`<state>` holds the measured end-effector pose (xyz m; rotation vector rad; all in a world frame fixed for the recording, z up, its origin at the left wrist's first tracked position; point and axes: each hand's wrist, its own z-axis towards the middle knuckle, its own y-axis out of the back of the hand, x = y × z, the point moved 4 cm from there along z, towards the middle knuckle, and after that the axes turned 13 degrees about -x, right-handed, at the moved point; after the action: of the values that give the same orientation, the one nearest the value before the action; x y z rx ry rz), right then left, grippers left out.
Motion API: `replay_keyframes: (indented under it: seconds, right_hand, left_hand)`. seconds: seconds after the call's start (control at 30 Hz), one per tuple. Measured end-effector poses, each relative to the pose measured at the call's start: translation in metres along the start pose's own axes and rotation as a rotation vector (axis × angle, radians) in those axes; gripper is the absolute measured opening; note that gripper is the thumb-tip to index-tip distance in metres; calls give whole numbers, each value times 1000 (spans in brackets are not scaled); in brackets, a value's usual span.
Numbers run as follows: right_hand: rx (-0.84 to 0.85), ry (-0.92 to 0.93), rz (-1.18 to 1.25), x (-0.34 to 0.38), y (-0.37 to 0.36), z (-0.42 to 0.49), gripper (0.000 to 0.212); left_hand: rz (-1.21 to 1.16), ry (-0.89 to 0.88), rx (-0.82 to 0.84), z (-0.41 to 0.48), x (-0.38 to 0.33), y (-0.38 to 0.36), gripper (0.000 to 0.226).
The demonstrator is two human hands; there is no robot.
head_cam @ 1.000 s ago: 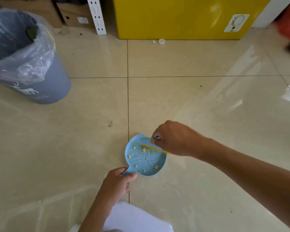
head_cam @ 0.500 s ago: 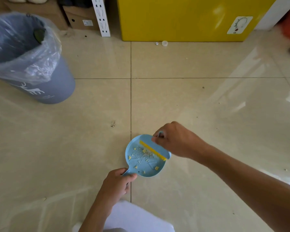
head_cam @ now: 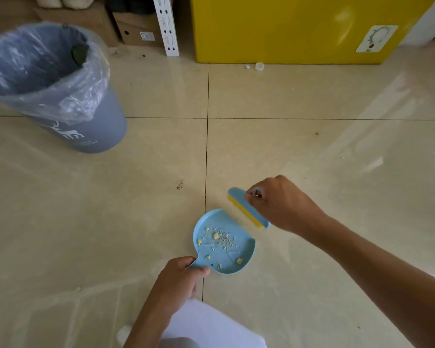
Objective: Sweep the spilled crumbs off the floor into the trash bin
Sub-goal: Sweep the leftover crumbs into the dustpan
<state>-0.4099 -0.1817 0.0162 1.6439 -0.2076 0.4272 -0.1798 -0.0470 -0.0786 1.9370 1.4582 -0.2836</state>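
Note:
A small light-blue dustpan (head_cam: 246, 254) rests on the beige tiled floor, with yellow and pale crumbs (head_cam: 220, 239) scattered inside it. My left hand (head_cam: 180, 280) grips its short handle at the near left. My right hand (head_cam: 281, 202) holds a small blue brush with yellow bristles (head_cam: 246, 209), tilted, just beyond the pan's far right open edge and clear of the pan. The grey trash bin (head_cam: 91, 131), lined with a clear plastic bag, stands at the far left.
A yellow cabinet (head_cam: 286, 28) and cardboard boxes (head_cam: 136, 28) line the far wall, with a white perforated post (head_cam: 168, 26) between them. A small cap (head_cam: 259, 66) lies by the cabinet. A few specks (head_cam: 178, 184) dot the floor. White cloth (head_cam: 211, 325) covers my knee at the bottom.
My right hand has drawn the brush out of the dustpan, away and to the right, off the pan's edge. The view has shifted so the bin sits further right in the frame.

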Motion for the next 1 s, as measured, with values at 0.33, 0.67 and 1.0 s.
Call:
replay_keyframes:
  seconds: [0.33, 0.67, 1.0]
  right_hand:
    - [84, -78, 210, 9, -13, -17, 34]
    - [118, -234, 379, -17, -35, -19, 35]
    - [25, -398, 468, -70, -2, 0, 21]
  left_hand:
    - [10, 1, 0, -2, 7, 3, 20]
    - [-4, -73, -16, -7, 7, 16, 22]
    - [-94, -92, -13, 5, 20, 64, 10]
